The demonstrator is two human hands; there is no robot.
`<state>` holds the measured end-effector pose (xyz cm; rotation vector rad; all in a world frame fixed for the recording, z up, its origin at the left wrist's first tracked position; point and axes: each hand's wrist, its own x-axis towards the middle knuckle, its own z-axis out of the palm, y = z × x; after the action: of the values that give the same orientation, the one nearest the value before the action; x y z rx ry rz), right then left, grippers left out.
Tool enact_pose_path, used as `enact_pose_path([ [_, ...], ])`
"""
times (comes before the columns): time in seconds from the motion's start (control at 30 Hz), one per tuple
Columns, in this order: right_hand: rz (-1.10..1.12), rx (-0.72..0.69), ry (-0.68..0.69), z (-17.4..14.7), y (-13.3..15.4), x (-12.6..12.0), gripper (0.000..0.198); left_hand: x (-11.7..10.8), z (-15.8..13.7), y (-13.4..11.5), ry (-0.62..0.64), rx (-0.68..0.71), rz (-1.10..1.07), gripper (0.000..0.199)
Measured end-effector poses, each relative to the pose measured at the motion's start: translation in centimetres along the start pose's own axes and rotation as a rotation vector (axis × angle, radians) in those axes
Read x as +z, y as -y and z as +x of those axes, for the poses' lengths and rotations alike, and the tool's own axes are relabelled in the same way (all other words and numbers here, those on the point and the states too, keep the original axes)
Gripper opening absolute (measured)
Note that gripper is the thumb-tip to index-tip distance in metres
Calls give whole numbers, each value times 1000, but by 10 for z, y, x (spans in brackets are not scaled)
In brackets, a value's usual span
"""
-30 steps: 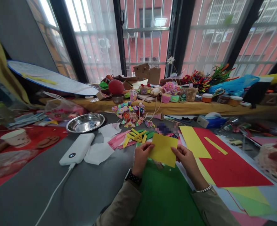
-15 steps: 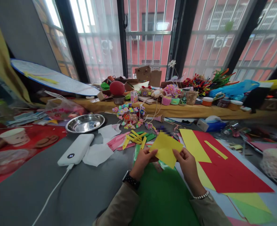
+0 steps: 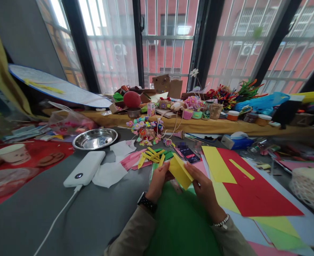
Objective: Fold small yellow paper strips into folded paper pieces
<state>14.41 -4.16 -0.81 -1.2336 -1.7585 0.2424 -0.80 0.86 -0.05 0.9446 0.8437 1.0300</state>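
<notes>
A sheet of yellow paper (image 3: 180, 171), bent over into a fold, is held up between my two hands above the table's front edge. My left hand (image 3: 158, 181) pinches its left side. On the right side, my right hand (image 3: 202, 184) grips the paper with its fingers along the folded-over part. Just beyond lie several folded yellow paper strips (image 3: 153, 156) and green strips (image 3: 169, 155). A phone (image 3: 189, 153) with a lit screen lies behind the paper, partly covered by it.
To the right are a red sheet (image 3: 258, 188) and a yellow sheet (image 3: 221, 165). On the left, a white power bank (image 3: 84, 169) with a cable lies near a metal plate (image 3: 95, 145). Small flower crafts (image 3: 146, 129) stand at the back, below the crowded window ledge (image 3: 114, 120).
The yellow sheet, flat and spread before, is now bent over on itself. My hands have come closer together, and the phone behind shows more.
</notes>
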Motion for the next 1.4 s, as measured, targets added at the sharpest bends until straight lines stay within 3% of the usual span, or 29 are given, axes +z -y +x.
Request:
enact_pose_path([
  [0.2, -69, -42, 112, -1, -1, 6, 57, 3, -1, -2, 68, 46, -42, 34],
  [0.33, -26, -76, 190, -1, 0, 7, 59, 3, -2, 0, 45, 108, -18, 33],
  [0.5, 98, -87, 253, 0, 9, 2, 46, 1, -1, 1, 7, 165, 43, 32],
  [0.6, 276, 12, 211, 2, 12, 0, 33, 0, -2, 1, 34, 157, 76, 28],
  [0.73, 525, 257, 39, 4, 6, 3, 36, 3, -4, 1, 124, 113, 139, 26],
  [0.83, 589, 396, -26, 5, 1, 5, 34, 6, -7, 1, 218, 68, 195, 27],
  [0.97, 494, 435, -6, 5, 0, 3, 28, 9, -10, 0, 295, 32, 215, 28],
  [1.4, 542, 454, 1, 4, -3, 2, 30, 8, -8, 1, 297, -18, 279, 35],
])
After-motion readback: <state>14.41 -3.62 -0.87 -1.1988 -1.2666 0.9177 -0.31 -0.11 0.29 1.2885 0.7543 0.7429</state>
